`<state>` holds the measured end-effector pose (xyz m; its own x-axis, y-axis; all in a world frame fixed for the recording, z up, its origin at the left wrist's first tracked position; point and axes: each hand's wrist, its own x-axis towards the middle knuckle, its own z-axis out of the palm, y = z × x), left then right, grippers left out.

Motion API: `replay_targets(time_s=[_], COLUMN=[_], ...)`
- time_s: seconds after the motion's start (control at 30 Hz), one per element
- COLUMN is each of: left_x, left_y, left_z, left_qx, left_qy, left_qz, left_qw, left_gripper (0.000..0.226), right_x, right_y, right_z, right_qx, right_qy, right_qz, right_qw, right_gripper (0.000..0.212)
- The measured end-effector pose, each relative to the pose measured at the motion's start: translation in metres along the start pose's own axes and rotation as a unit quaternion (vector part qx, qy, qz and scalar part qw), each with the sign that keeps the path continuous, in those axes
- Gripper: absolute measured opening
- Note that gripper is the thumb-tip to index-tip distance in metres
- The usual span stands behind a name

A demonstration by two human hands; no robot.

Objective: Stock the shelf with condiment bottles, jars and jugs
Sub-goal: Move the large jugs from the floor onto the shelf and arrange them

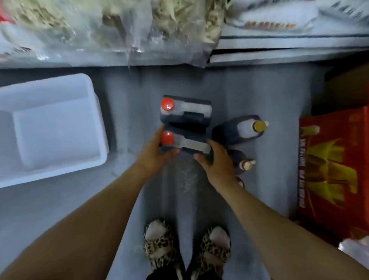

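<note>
- Leopard-print slippers point(186, 250) stand on the grey floor point(80, 209) at the near edge, toes pointing far.
- Both bare forearms reach down from the near corners toward the middle of the floor.
- Left hand point(153, 151) holds the left end of the near jug point(185, 142), fingers curled around the side by its red cap.
- Right hand point(215, 157) grips the same jug's right end, fingers curled over the edge by the pale handle.
- Near jug is dark, and sits low over the floor; whether it touches the floor cannot be told.
- Far jug point(186, 109), also dark with a red cap, stands just beyond, touching the near one.
- Right of the hands stand two dark bottles: a small bottle point(243, 162) close by the right wrist, and a larger, yellow-capped bottle point(240, 128) farther off.
- White tub point(42, 130) lies on the floor to the left.
- Red carton point(338, 164) stands at the right.
- Clear bags point(113, 25) of pale dried food hang over the far edge, blurred.
</note>
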<state>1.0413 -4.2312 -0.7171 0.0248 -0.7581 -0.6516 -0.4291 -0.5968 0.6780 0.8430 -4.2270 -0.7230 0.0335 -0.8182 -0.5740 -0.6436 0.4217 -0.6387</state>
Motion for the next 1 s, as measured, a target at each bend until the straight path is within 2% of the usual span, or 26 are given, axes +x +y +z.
replay_targets(time_s=[0.2, 0.5, 0.67, 0.83, 1.0], left_x=[0.032, 0.036, 0.038, 0.023, -0.028], left_y=[-0.016, -0.02, -0.02, -0.016, 0.003], left_z=[0.002, -0.002, -0.009, -0.021, -0.037], left_qx=[-0.025, 0.026, 0.04, 0.032, 0.005], left_qy=[-0.006, 0.004, -0.008, -0.033, -0.069], left_qz=[0.005, 0.023, 0.02, -0.007, -0.061], left_qw=[1.0, 0.999, 0.999, 0.999, 0.996], left_gripper=[0.077, 0.071, 0.068, 0.059, 0.052], right_x=[0.015, 0.027, 0.026, 0.015, -0.025], right_y=[0.02, 0.029, 0.027, 0.005, -0.028], right_z=[0.012, 0.016, 0.018, 0.006, -0.031], right_qx=[0.066, 0.086, 0.074, -0.029, -0.151], right_qy=[0.026, 0.018, 0.004, -0.004, -0.04], right_qz=[-0.033, -0.069, -0.057, -0.056, -0.09], right_qw=[0.997, 0.994, 0.996, 0.998, 0.984], right_gripper=[0.041, 0.031, 0.036, 0.04, 0.046])
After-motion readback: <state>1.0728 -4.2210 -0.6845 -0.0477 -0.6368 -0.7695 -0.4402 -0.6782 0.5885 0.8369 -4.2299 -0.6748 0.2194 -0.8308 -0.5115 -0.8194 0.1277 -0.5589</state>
